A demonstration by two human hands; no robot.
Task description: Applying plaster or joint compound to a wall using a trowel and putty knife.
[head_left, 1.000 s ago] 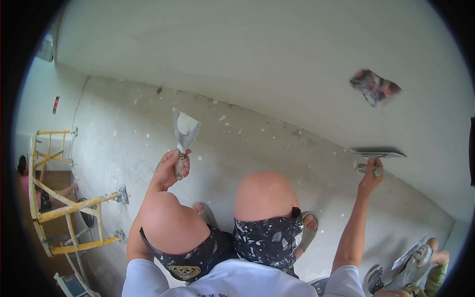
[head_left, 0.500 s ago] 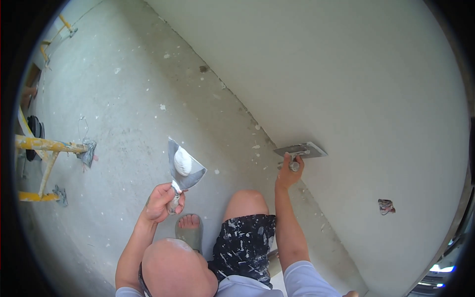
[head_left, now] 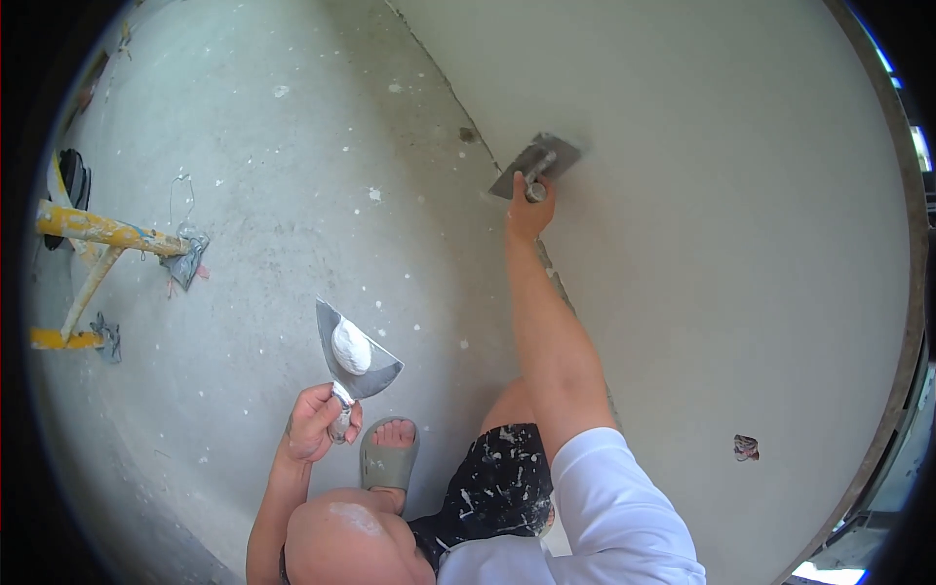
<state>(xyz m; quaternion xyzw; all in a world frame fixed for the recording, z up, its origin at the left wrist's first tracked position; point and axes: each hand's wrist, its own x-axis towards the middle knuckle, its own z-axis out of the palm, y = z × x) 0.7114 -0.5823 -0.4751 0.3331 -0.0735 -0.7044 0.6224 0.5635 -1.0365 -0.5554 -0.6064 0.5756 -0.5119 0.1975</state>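
Note:
My left hand [head_left: 317, 422] is wrapped round the handle of a wide putty knife [head_left: 363, 381], held out over the floor left of my knees. A mound of white putty [head_left: 351, 348] lies on its blade. Stretched far forward, my right hand [head_left: 531, 210] grips the handle of a flat rectangular plastering trowel [head_left: 534, 166]. The trowel's plate is at the low part of the pale wall [head_left: 702, 244], close to where it meets the floor. Whether its whole face touches the wall I cannot tell.
Yellow scaffold legs [head_left: 117, 230] with wrapped feet stand on the left, beside a dark object [head_left: 70, 195]. The grey concrete floor [head_left: 253, 263] is speckled with white spots. A small recess with wires [head_left: 746, 448] opens in the wall at the right.
My right hand and the trowel have moved forward along the wall's base, the arm now stretched out. The trowel has turned. My left hand still holds the loaded putty knife; the view has shifted.

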